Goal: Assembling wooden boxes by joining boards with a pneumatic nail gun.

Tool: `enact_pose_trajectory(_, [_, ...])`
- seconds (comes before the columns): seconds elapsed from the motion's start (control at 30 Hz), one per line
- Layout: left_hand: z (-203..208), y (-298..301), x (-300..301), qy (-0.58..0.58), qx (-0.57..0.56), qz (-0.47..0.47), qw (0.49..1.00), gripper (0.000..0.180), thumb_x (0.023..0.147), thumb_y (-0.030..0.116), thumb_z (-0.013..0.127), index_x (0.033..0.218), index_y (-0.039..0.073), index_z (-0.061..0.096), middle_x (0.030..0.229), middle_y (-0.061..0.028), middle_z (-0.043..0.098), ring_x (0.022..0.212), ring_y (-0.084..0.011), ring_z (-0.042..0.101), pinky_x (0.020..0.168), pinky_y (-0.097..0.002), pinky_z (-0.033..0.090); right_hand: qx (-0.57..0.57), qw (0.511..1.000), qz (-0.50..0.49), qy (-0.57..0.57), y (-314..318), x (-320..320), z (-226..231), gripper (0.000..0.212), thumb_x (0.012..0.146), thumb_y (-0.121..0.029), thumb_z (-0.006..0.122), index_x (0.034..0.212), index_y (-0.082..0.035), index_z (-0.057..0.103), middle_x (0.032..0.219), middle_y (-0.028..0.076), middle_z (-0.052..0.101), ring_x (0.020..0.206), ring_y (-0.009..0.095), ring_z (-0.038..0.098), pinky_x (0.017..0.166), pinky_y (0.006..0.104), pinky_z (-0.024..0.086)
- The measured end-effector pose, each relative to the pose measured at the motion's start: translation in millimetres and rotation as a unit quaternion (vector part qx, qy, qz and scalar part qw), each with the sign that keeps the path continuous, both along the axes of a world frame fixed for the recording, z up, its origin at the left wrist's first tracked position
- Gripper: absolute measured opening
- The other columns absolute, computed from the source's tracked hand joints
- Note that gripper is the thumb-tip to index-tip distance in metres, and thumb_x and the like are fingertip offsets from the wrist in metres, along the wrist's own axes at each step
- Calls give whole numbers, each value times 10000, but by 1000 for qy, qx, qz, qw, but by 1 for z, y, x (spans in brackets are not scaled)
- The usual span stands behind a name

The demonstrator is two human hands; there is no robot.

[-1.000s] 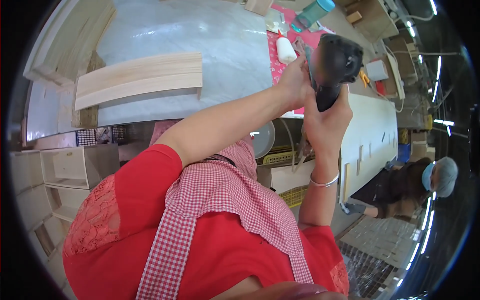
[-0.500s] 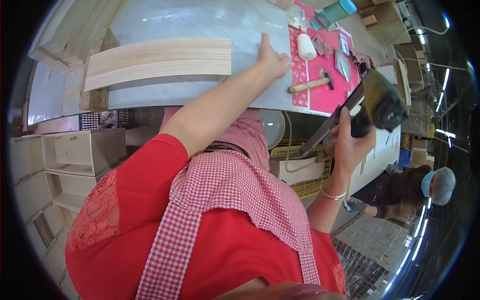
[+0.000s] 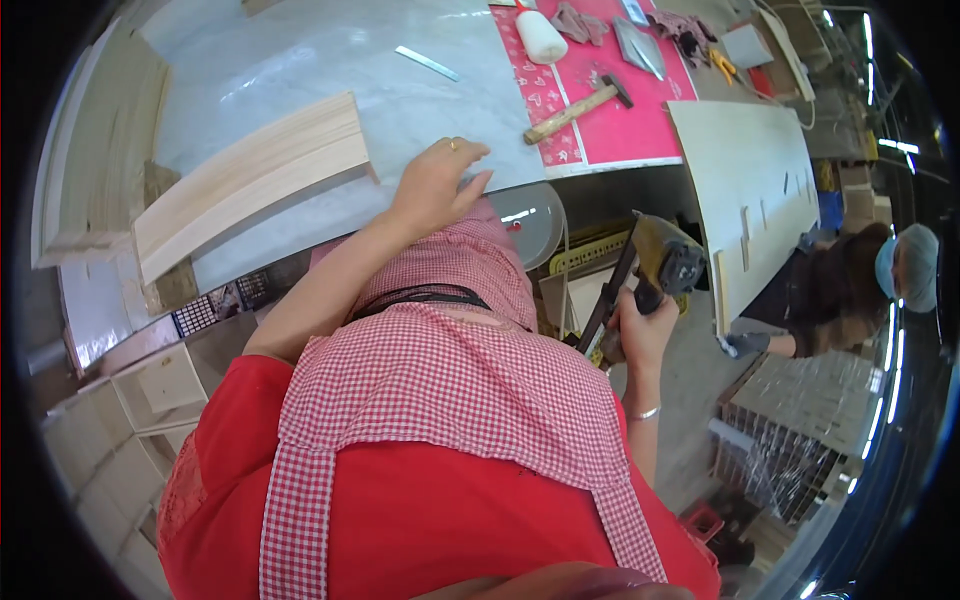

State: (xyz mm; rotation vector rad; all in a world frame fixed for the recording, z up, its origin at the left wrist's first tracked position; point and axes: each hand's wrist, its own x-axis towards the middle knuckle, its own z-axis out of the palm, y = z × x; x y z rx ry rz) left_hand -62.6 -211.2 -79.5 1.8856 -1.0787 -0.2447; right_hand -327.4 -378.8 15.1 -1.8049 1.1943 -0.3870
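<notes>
My right hand [image 3: 644, 325] grips a yellow-and-black nail gun [image 3: 668, 262] by its handle. The tool hangs beyond the table's front edge, with its long dark magazine slanting down toward my body. Near that edge my left hand [image 3: 438, 188] is empty, its thumb and fingers apart and a ring on one finger. To its left a long pale wooden piece [image 3: 255, 175] lies on the grey table [image 3: 420, 110], with a board edge showing beneath its top. Its left end is next to a rough wooden block [image 3: 165, 285].
A stack of boards [image 3: 105, 150] stands at the left. A metal strip [image 3: 427, 64], a hammer [image 3: 580, 112] and a white glue bottle [image 3: 541, 38] lie on the tabletop and its pink cover. At right, a masked person [image 3: 845, 290] works beside a pale panel [image 3: 750, 190].
My right hand has lowered the nail gun closer to my body, below the table edge. My left hand has drawn back from over the table, its fingers more bent. The whole view has shifted.
</notes>
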Motion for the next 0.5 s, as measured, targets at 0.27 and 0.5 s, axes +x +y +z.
enact_pose_trajectory(0.27, [-6,4,11,-201,96,-111,968,652,692,218,742,1281,44,524,1361,-193,459,1304,-365,395,1040,-465,353,19,996,-84,-36,-47,15,-51,156,826,-73,666,841,38,557,560,46,559,402,134,534,387,273,420])
enact_pose_trajectory(0.5, [2,2,14,-201,116,-153,961,665,687,192,747,1296,51,518,1374,-182,446,1326,-352,379,1047,-476,338,-3,992,-124,29,-67,50,-44,170,839,-87,665,851,41,554,567,58,564,400,142,532,388,282,423])
